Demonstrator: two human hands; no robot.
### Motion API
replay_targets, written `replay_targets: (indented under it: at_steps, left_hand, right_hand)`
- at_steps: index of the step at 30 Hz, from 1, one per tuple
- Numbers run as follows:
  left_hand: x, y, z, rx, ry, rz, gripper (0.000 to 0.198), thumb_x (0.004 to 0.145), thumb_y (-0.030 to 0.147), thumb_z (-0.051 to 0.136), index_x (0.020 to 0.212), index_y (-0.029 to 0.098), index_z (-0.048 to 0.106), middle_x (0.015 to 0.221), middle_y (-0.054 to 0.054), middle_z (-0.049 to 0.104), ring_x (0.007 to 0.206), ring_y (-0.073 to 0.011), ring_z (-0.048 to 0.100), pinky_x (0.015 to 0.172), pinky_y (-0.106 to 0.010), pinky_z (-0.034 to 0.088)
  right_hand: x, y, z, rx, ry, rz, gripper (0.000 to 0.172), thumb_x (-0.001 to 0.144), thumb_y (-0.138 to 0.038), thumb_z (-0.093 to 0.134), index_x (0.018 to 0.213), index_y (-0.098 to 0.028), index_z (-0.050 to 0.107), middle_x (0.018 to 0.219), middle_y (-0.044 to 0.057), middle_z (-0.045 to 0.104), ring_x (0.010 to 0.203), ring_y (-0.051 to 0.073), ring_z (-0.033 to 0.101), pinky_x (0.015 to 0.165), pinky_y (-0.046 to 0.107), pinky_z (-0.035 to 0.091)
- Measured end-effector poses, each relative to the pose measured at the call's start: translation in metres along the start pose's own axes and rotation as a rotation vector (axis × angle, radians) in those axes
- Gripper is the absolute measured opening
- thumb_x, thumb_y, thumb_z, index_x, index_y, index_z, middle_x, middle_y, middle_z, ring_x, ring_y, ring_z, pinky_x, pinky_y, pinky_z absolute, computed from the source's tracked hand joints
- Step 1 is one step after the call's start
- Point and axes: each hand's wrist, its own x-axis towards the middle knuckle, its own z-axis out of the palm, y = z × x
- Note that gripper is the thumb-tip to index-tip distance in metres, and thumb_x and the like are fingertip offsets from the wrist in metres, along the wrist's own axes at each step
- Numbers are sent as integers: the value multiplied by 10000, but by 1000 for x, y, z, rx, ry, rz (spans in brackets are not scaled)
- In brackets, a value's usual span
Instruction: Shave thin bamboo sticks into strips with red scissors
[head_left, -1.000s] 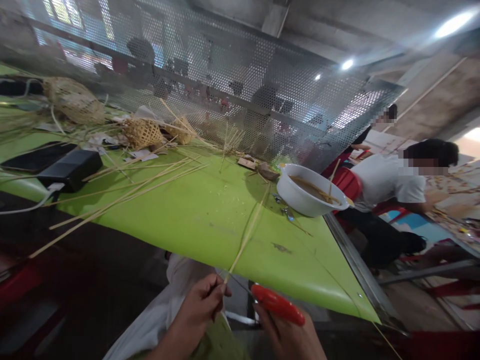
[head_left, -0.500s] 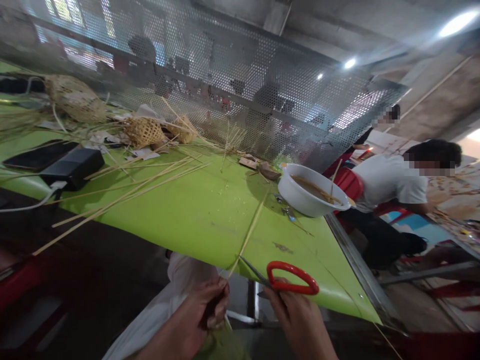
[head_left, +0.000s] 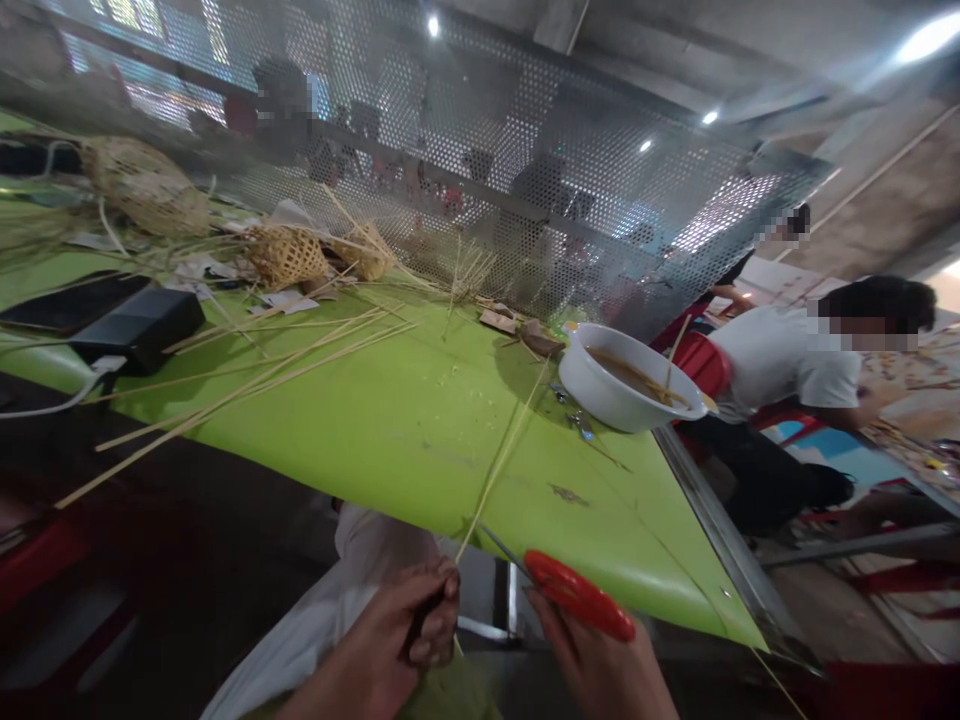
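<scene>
My left hand (head_left: 420, 620) is closed around the near end of a thin pale bamboo strip (head_left: 504, 452), just off the table's front edge. From there the strip runs up across the green tabletop toward the white basin. To the right, my right hand (head_left: 596, 640) grips a pair of scissors (head_left: 577, 592) with red handles. The dark blades point up and left, their tip close to the strip; whether they touch it I cannot tell. A short length of pale strip also shows below my left hand.
A white basin (head_left: 600, 392) of brownish liquid stands near the right edge of the green table (head_left: 375, 420). Loose strips (head_left: 255, 385), woven baskets (head_left: 286, 255), a phone (head_left: 71, 300) and a black box (head_left: 142, 325) lie left. A perforated metal screen (head_left: 480, 150) rises behind. A person (head_left: 780, 350) sits at right.
The scissors have turned in my right hand, so the red handle now appears narrower, and their tip has shifted slightly down. My left hand stays nearly still on the strip.
</scene>
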Motion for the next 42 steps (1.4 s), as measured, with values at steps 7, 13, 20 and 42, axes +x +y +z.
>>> replay_targets:
  at_steps: [7, 13, 20, 42]
  left_hand:
    - [3, -2, -3, -70, 14, -69, 167, 774, 241, 594, 651, 161, 516, 435, 86, 331, 356, -31, 160, 398, -180, 121]
    - [3, -3, -4, -57, -30, -15, 193, 795, 251, 576, 642, 139, 540, 418, 94, 281, 364, -33, 166, 408, -192, 142]
    - [6, -4, -6, -54, -30, -42, 176, 796, 246, 574, 656, 150, 529, 425, 94, 303, 358, -32, 148, 404, -198, 119]
    - [9, -4, -5, 17, -38, 20, 191, 800, 261, 568, 649, 153, 524, 429, 90, 317, 350, -31, 173, 416, -213, 139]
  right_hand:
    - [5, -4, -1, 31, 18, 82, 320, 958, -294, 385, 1175, -187, 593, 946, 84, 721, 821, 213, 695, 709, 303, 558]
    - [-5, -6, 5, 49, -29, 17, 353, 973, -275, 309, 1078, -209, 639, 885, 65, 727, 676, 180, 695, 564, 249, 550]
    - [5, -8, -2, 25, 19, 35, 349, 975, -267, 311, 1096, -192, 629, 856, 70, 723, 668, 172, 688, 561, 241, 538]
    - [-1, -13, -3, 80, -50, 5, 329, 944, -238, 354, 1129, -218, 625, 903, 60, 716, 663, 169, 680, 556, 242, 535]
